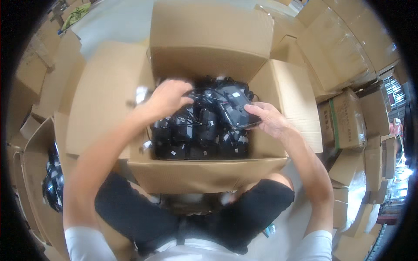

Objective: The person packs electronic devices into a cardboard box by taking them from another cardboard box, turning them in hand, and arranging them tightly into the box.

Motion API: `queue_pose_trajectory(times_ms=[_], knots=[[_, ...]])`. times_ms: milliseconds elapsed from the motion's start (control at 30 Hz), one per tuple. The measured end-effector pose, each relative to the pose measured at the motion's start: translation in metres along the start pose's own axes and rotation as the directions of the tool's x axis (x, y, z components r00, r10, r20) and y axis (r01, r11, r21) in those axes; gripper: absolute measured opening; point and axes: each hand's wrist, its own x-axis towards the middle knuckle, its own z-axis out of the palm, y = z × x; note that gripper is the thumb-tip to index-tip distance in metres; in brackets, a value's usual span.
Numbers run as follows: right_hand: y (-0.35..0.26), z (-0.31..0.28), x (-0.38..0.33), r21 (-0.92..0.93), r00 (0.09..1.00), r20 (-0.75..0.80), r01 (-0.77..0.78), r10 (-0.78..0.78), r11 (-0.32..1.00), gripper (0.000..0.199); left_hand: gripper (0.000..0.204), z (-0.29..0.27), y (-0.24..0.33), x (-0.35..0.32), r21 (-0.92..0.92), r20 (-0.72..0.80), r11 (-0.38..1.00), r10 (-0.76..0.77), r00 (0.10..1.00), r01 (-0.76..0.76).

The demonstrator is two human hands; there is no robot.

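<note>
The right hand [270,119] grips a flat black plastic device [236,104] by its near right side, thumb on top, so that it sits between the hands, above the right half of the open cardboard box [209,167]. Over the box's left edge reaches the left hand [170,95], fingers curled beside thin black cables [186,116] (whether it grips any, I cannot tell), while more black devices [202,148] line the box's near edge.

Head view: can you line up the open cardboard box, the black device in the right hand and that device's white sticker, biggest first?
1. Open cardboard box
2. Black device in the right hand
3. White sticker
</note>
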Motion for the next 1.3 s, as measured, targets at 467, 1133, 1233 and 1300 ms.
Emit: queue_pose_trajectory(times_ms=[467, 1133, 1233, 1300], knots=[[0.07, 0.003, 0.018, -0.314, 0.929, 0.006, -0.35, 0.37, 0.883, 0.049, 0.013, 0.256, -0.028, 0.115, 0.308, 0.593, 0.747, 0.334, 0.733, -0.589], [0.13, -0.035, 0.109, 0.101, 0.911, -0.127, -0.382, 0.393, 0.918, 0.038, 0.025, 0.228, -0.021, -0.054, 0.334, 0.464, 0.593, 0.573, 0.676, -0.732], [0.14, -0.041, 0.104, 0.107, 0.915, -0.092, -0.382, 0.392, 0.918, 0.044, 0.052, 0.227, -0.017, -0.048, 0.554, 0.732, 0.318, 0.253, 0.632, -0.769], [0.147, -0.04, 0.099, 0.098, 0.925, -0.072, -0.367, 0.374, 0.925, 0.046, 0.054, 0.219, -0.018, -0.057, 0.612, 0.688, 0.357, 0.201, 0.697, -0.706]])
